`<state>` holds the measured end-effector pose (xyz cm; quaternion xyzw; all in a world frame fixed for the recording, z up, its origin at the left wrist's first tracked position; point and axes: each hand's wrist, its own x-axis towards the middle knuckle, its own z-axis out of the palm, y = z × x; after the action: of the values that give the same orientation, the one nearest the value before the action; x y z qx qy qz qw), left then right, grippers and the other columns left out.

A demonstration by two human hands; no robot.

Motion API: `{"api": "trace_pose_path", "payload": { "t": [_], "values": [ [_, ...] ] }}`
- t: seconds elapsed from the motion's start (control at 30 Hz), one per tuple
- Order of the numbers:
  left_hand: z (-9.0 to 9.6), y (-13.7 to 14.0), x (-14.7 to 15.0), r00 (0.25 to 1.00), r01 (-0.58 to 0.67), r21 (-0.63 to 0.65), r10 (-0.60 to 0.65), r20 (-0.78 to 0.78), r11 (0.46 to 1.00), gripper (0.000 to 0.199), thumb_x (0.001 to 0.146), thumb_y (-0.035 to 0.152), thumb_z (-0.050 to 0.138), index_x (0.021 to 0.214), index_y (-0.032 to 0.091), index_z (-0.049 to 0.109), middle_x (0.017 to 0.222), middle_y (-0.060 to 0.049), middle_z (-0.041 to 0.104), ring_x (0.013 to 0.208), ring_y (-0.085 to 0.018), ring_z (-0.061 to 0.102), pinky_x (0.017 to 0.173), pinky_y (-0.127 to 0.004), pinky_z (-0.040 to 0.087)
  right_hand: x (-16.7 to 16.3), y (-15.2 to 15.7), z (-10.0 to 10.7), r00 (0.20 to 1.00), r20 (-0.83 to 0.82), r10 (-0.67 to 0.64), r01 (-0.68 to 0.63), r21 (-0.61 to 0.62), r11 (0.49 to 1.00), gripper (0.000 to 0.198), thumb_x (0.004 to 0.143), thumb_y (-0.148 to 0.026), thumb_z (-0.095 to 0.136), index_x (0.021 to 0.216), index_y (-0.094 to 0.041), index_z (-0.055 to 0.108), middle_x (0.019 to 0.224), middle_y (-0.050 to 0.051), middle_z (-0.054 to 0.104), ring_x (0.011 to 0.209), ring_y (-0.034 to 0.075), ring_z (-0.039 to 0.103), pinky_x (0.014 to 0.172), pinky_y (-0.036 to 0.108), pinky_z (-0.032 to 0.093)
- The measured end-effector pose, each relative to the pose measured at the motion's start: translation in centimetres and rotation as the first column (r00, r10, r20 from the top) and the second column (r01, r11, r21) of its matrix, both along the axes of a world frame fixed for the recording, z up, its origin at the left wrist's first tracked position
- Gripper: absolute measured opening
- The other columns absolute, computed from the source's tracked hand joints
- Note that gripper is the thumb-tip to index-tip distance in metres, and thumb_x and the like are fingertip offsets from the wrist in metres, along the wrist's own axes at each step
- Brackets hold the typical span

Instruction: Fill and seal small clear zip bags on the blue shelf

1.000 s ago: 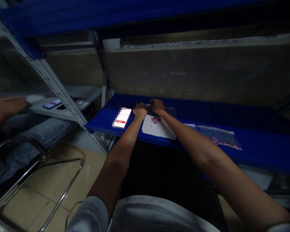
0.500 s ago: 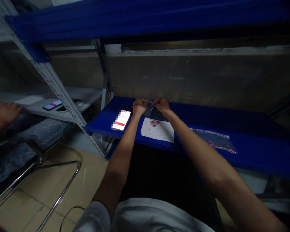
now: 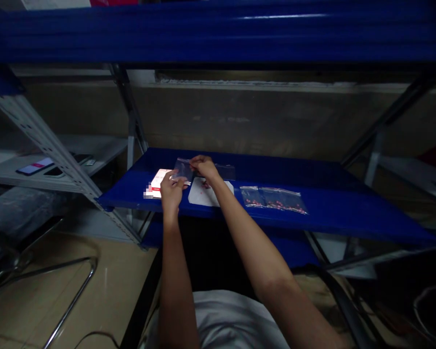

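A clear zip-lock bag (image 3: 183,167) is held above the blue shelf (image 3: 334,208), between my two hands. My right hand (image 3: 205,167) pinches its upper right edge. My left hand (image 3: 172,190) has its fingers closed on the bag's lower part. Below my right hand lies a white cloth or paper sheet (image 3: 197,196) with small pink pieces (image 3: 205,184) on it, partly covered by my hand and forearm. Another clear bag (image 3: 225,171) lies flat behind the sheet. A lit phone (image 3: 158,179) is beside my left hand, partly hidden by it.
Two clear bags, a smaller bag (image 3: 252,197) and a wider bag (image 3: 284,200), hold pink pieces right of the sheet. A blue upper beam (image 3: 218,36) crosses overhead. Left, a metal post (image 3: 54,140) stands before a grey table (image 3: 105,145) with phones (image 3: 35,166).
My view has swung to the right. My left hand has shifted to the bag's lower part, and the bag now shows flat between my hands. The smaller filled bag has come into sight.
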<state>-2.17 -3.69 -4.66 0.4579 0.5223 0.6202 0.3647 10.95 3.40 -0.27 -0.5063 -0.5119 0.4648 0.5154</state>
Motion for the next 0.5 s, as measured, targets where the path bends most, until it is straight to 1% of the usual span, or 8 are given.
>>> {"api": "trace_pose_path", "payload": {
  "t": [0.07,0.1,0.17,0.2,0.27,0.33,0.4,0.5],
  "values": [
    [0.2,-0.9,-0.7,0.992,-0.077,0.007,0.077,-0.1,0.997,0.052,0.084,0.02,0.071,0.134,0.02,0.058,0.104,-0.007,0.072,0.079,-0.018,0.073,0.078,-0.034,0.063,0.0,-0.6,0.2,0.999,0.01,0.048,-0.048,0.023,0.999,0.014,0.078,-0.02,0.076,0.073,-0.02,0.063,0.064,-0.002,0.065,0.061,0.014,0.06,0.054,0.023,0.041],
    [0.5,-1.4,-1.0,0.972,-0.12,0.046,0.127,-0.198,0.992,0.056,0.083,0.021,0.074,0.137,0.021,0.058,0.111,-0.009,0.072,0.086,-0.021,0.074,0.084,-0.038,0.063,0.1,-1.0,0.2,0.998,0.013,0.065,-0.066,0.039,0.997,0.017,0.078,-0.021,0.077,0.072,-0.02,0.062,0.062,-0.002,0.063,0.06,0.013,0.058,0.055,0.023,0.042],
    [1.7,-2.3,-1.2,0.88,-0.173,0.18,0.234,-0.413,0.968,0.058,0.079,0.024,0.08,0.134,0.023,0.062,0.126,-0.012,0.069,0.108,-0.028,0.071,0.1,-0.046,0.058,0.5,-2.2,0.1,0.996,0.013,0.084,-0.085,0.072,0.994,0.02,0.08,-0.027,0.078,0.072,-0.021,0.06,0.061,-0.003,0.06,0.059,0.013,0.056,0.055,0.023,0.041],
    [2.3,-2.7,-1.0,0.827,-0.152,0.24,0.256,-0.501,0.959,0.054,0.079,0.026,0.081,0.13,0.023,0.065,0.13,-0.013,0.068,0.119,-0.031,0.067,0.107,-0.048,0.053,0.8,-3.0,-0.2,0.996,0.01,0.084,-0.085,0.089,0.992,0.022,0.08,-0.031,0.078,0.073,-0.021,0.06,0.061,-0.003,0.06,0.058,0.013,0.056,0.055,0.024,0.041],
    [3.3,-3.6,-0.1,0.747,-0.051,0.275,0.219,-0.627,0.96,0.048,0.08,0.03,0.082,0.125,0.024,0.069,0.134,-0.012,0.067,0.13,-0.035,0.061,0.114,-0.05,0.047,1.7,-5.0,-0.9,0.997,0.005,0.077,-0.077,0.142,0.987,0.026,0.08,-0.041,0.078,0.076,-0.022,0.06,0.063,-0.002,0.061,0.059,0.014,0.055,0.055,0.025,0.042],
    [3.8,-4.2,1.2,0.693,0.038,0.229,0.139,-0.707,0.973,0.058,0.078,0.035,0.084,0.133,0.025,0.066,0.139,-0.013,0.065,0.134,-0.037,0.058,0.115,-0.051,0.045,2.7,-7.1,-1.9,1.0,0.004,0.027,-0.027,0.215,0.976,0.032,0.08,-0.049,0.076,0.075,-0.022,0.059,0.066,-0.001,0.063,0.06,0.015,0.056,0.057,0.026,0.042],
    [3.6,-4.4,2.6,0.656,0.095,0.157,0.057,-0.753,0.983,0.069,0.079,0.038,0.084,0.142,0.023,0.06,0.139,-0.015,0.065,0.131,-0.037,0.06,0.114,-0.05,0.045,3.9,-8.9,-2.8,1.0,0.017,-0.022,0.016,0.267,0.964,0.035,0.082,-0.053,0.073,0.076,-0.023,0.058,0.068,-0.001,0.063,0.062,0.015,0.056,0.058,0.026,0.042],
    [3.0,-4.3,4.0,0.639,0.154,0.08,-0.037,-0.768,0.985,0.068,0.083,0.042,0.08,0.145,0.022,0.058,0.134,-0.015,0.068,0.125,-0.035,0.064,0.109,-0.046,0.048,5.5,-10.5,-3.3,0.995,0.073,-0.074,0.049,0.297,0.954,0.037,0.083,-0.056,0.07,0.078,-0.023,0.056,0.067,-0.002,0.059,0.063,0.015,0.055,0.058,0.026,0.041]
  ]
}}
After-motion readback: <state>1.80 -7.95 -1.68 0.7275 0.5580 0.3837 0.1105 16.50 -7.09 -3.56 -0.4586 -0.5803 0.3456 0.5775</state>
